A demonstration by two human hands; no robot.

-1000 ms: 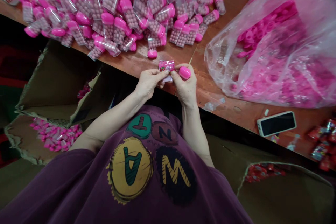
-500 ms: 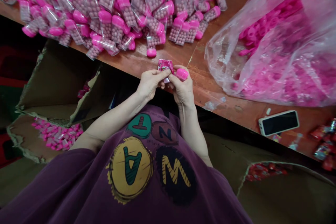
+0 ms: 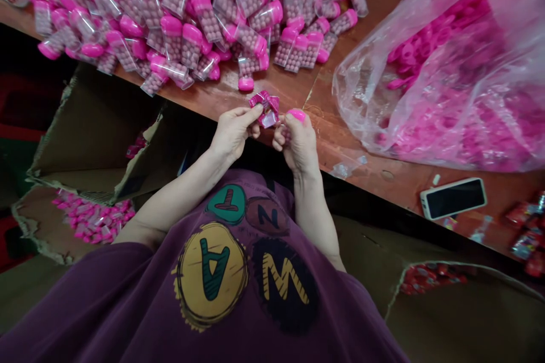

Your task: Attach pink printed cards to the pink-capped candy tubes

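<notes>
Between thumb and fingers, my left hand pinches a shiny pink printed packet, which looks bent and crumpled open. My right hand is closed round a small candy jar with a pink cap; small round balls show partly between the fingers. The right fingertips are close to the packet's right edge, and I cannot tell whether they touch it. Just beyond the hands, a pile of clear jars with pink caps, filled with pale pink balls, covers the tabletop.
A clear plastic bag of pink plastic pieces lies on the table at right. Nearer are a phone and red wrapped packets. Below the table edge stand cardboard boxes, with pink pieces in one at left.
My hands have moved slightly apart. The packet has gone from fairly flat to bent and crumpled, staying with the left hand. The right hand has turned, covering more of the pink-capped jar.
</notes>
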